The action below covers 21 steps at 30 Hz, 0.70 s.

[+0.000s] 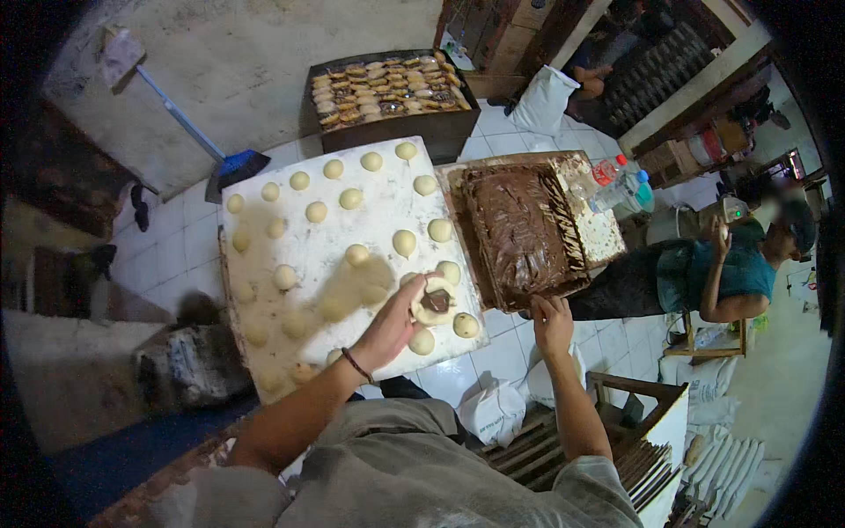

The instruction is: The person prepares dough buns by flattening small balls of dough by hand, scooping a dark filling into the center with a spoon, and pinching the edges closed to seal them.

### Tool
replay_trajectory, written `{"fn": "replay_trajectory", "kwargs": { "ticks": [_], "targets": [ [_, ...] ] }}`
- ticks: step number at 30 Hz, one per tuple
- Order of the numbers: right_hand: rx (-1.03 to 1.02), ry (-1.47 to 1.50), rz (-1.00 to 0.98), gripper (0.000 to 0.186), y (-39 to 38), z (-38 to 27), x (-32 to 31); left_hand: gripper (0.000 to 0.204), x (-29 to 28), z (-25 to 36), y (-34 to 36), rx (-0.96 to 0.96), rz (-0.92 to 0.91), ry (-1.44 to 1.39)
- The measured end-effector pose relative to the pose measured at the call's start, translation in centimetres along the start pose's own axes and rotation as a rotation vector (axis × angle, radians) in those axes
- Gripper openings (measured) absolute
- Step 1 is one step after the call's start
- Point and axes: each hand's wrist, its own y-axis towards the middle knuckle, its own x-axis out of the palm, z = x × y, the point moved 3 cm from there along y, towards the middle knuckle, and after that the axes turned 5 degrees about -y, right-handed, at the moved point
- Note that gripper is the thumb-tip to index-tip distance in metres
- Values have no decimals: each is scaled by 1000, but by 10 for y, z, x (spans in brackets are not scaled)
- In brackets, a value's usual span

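In my left hand (393, 324) lies a flattened round of dough (421, 313) with a lump of chocolate paste (437, 301) in its middle. My fingers curl under and around its edge, above the near right part of a floured white board (290, 229). Several pale dough balls (404, 242) are spread over that board. My right hand (552, 326) is closed at the near edge of a big slab of brown chocolate paste (519, 229). Its fingertips are pressed together, and what they hold, if anything, cannot be made out.
Behind the board stands a dark box (396, 132) full of baked pieces. Bottles (607, 172) stand beyond the slab on its board (576, 167). A blue broom (238, 165) leans at the back left. At right, a co-worker (739, 264) stands near a wooden rack (634, 396).
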Motion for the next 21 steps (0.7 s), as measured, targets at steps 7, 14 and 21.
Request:
{"fn": "replay_trajectory", "kwargs": {
  "ticks": [7,14,21],
  "targets": [
    [-4,918,-550,70,-27,-170,-96,53,0,-12,-110,-163,-65,-246],
    [79,1306,-528,55,-83,-296,-168,47,-22,9,-205,-208,-210,-167],
    [54,1248,-311,36,-140,-371,-212,55,-46,59,-323,-66,-111,-53]
  ]
}}
